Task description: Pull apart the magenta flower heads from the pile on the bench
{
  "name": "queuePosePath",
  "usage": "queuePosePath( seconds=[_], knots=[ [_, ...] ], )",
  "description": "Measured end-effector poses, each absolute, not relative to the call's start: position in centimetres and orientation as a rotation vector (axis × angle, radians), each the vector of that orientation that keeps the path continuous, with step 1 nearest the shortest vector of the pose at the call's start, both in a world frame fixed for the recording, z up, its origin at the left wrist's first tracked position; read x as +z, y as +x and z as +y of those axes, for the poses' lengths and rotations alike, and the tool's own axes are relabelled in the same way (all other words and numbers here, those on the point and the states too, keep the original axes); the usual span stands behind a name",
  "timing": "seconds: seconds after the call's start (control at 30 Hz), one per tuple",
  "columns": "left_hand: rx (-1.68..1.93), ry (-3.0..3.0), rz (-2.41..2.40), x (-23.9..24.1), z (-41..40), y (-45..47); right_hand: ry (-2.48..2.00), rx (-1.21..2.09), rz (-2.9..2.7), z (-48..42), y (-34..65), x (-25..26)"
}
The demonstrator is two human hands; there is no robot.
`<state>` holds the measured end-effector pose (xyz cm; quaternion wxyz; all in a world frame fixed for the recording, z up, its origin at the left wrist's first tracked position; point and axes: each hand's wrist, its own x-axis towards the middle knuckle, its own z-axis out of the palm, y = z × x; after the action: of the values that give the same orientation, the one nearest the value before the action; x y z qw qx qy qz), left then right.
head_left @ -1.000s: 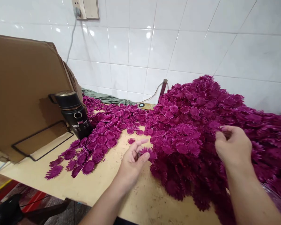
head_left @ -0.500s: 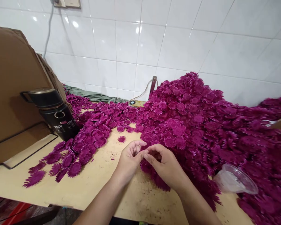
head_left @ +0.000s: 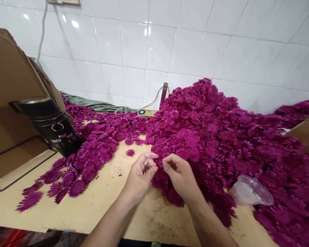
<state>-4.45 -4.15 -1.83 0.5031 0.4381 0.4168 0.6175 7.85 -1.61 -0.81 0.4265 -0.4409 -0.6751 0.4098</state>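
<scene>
A big heap of magenta fabric flowers covers the right half of a pale wooden table. A flatter spread of single flowers runs to the left. My left hand and my right hand meet fingertip to fingertip at the heap's front edge. Both pinch a magenta flower piece between them, mostly hidden by the fingers. One loose flower lies on the table just behind my left hand.
A black vacuum flask stands at the left beside a brown cardboard sheet and a black wire frame. A clear plastic piece lies at the right. White tiled wall behind; a cardboard corner at far right.
My right hand came from the heap at the right over to my left hand and the two now meet on a flower. The view shifted right and slightly down.
</scene>
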Motion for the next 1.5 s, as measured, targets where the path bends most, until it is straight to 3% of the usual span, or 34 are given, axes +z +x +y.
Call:
queuePosePath(
  seconds=[0.17,0.23,0.33,0.47,0.67,0.8,1.0,1.23,1.5],
  knots=[
    [1.425,1.177,0.972,-1.1,-5.4,-5.1,-1.221,0.538,-1.169,1.0,11.5,0.3],
    [1.309,1.263,0.940,-1.3,-5.4,-5.5,-1.202,0.552,-1.073,1.4,12.9,0.8],
    [1.253,1.345,1.060,-1.7,-4.2,-5.5,-1.181,0.675,-1.306,0.4,12.7,1.0],
    [1.441,1.451,1.285,-2.1,-2.8,-4.8,-1.175,0.701,-1.509,-1.2,10.8,-0.3],
    [1.175,1.344,1.101,-2.1,-4.2,-3.8,-1.134,0.730,-1.674,-2.9,10.3,-2.2],
    [1.189,1.287,1.010,-2.3,-4.5,-3.3,-1.019,0.602,-1.863,-4.3,9.6,-1.9],
    [1.282,1.150,0.980,-1.7,-4.4,-3.5,-0.967,0.785,-1.908,-5.8,10.3,-1.5],
    [1.351,1.135,1.147,-2.2,-3.9,-4.3,-1.352,0.365,-2.041,-7.0,16.4,-5.1],
    [1.339,1.082,1.179,-2.0,-3.8,-3.7,-1.475,0.211,-2.227,-6.5,16.5,-7.1]
  ],
)
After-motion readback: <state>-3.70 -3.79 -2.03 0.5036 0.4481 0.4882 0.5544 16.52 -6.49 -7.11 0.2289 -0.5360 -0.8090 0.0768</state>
